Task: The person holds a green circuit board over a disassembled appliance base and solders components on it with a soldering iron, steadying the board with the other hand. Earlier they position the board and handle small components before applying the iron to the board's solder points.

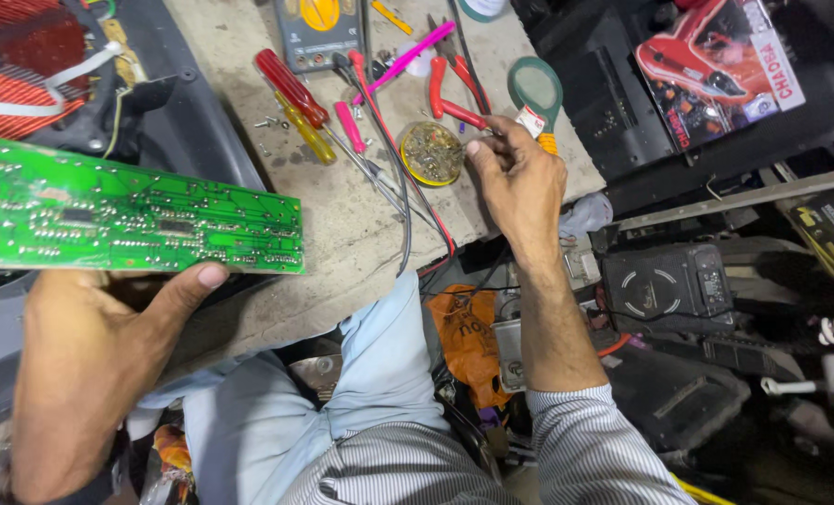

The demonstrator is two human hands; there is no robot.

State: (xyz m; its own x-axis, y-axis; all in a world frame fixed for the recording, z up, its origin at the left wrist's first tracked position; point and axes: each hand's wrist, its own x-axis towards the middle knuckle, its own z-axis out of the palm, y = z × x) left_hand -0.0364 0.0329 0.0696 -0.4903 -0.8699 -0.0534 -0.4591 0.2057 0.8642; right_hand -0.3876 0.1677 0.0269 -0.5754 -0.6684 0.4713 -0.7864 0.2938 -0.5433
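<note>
Cluttered desk (342, 224), left hand (90, 346) gripping a green circuit board (127, 220) off its left edge, right hand (520, 178) pinched over a round tin (431, 152) of small metal bits near the right edge, apparently mid-pick, calling for a fine, steady pinch.

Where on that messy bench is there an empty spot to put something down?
Bare bench top shows between the green circuit board in the left hand and the black and red wires. It is crowded higher up: screwdrivers, red pliers and the small round tin by the right hand.
</note>
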